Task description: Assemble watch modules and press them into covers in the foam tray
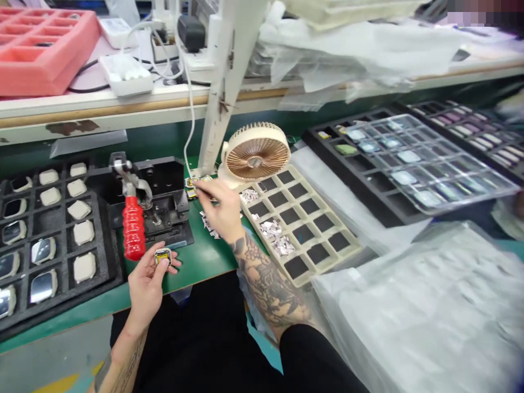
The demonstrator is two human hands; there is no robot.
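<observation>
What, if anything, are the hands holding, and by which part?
The left hand holds a small rounded case by its edges, thumb on the near side. Whether the right hand holds anything can't be told.

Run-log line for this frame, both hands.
left hand: holds square case | right hand: near yellow-marked parts, grip unclear | fan: beside right hand

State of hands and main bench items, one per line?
left hand: holding small case
right hand: at small parts, grip unclear
clamp: red handle towards person, lock unclear
fan: upright, spin unclear
cream tray: partly filled, white pieces
left black tray: mostly filled
clear tray: atop right black tray
</observation>
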